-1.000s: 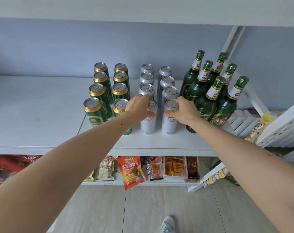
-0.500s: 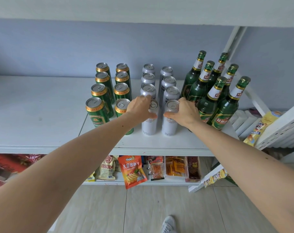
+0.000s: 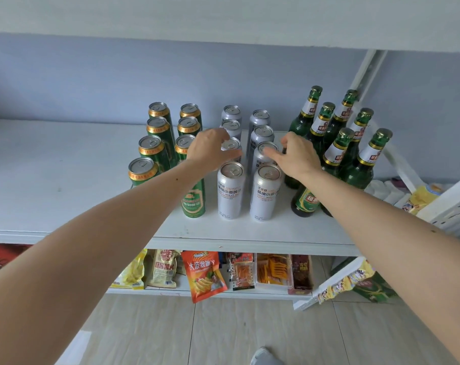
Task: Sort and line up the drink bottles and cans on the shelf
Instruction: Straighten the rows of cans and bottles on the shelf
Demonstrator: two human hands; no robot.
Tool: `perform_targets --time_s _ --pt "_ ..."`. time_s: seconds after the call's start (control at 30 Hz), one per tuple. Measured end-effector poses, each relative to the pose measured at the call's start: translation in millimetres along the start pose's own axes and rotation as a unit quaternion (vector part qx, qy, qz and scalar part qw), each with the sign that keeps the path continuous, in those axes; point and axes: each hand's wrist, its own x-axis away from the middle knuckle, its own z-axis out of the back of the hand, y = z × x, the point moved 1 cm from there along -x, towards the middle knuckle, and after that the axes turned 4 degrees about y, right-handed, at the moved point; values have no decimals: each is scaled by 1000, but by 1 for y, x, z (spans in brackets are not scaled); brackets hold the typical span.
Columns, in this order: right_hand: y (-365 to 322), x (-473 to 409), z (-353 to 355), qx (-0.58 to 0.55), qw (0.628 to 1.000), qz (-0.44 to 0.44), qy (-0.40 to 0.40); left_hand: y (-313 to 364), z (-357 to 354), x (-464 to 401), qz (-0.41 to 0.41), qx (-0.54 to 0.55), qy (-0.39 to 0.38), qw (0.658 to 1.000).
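On the white shelf stand two columns of green cans, two columns of silver cans and a cluster of green bottles, from left to right. My left hand curls round the top of the second silver can in the left silver column. My right hand pinches the top of the second silver can in the right silver column, with its thumb across the rim. The two front silver cans stand free, level with each other.
The left part of the shelf is bare white board. Snack packets hang and lie on the lower shelf. A slanted white rack with a yellow packet stands at the right. A shoe tip shows on the tiled floor.
Both hands have let go of the front two silver cans and moved back to the second pair. The camera has tilted a little.
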Motion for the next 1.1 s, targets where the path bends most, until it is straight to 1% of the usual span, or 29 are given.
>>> perform_targets --time_s 0.13,0.27,0.43,0.6,0.73,0.83,0.97,1.1 --pt "0 -28 -8 3 998 -4 -66 5 -11 -25 23 -22 -48 998" --pt "4 -49 -23 20 993 2 -113 7 -26 -38 17 -54 -89 994" --pt "6 -58 -27 27 992 29 -124 2 -35 -49 6 -98 -95 991" --pt "9 -63 -23 6 989 43 -144 -1 -32 -49 -4 -94 -94 991" --pt "9 -63 -17 2 984 59 -166 0 -32 -47 -20 -90 -106 990" --pt "9 -62 -18 1 985 61 -164 3 -33 -45 -28 -86 -108 990" --pt "9 -63 -23 9 985 68 -159 2 -34 -42 -33 -87 -100 991" --pt "10 -65 -23 35 981 82 -171 0 -30 -39 -34 -81 -98 991"
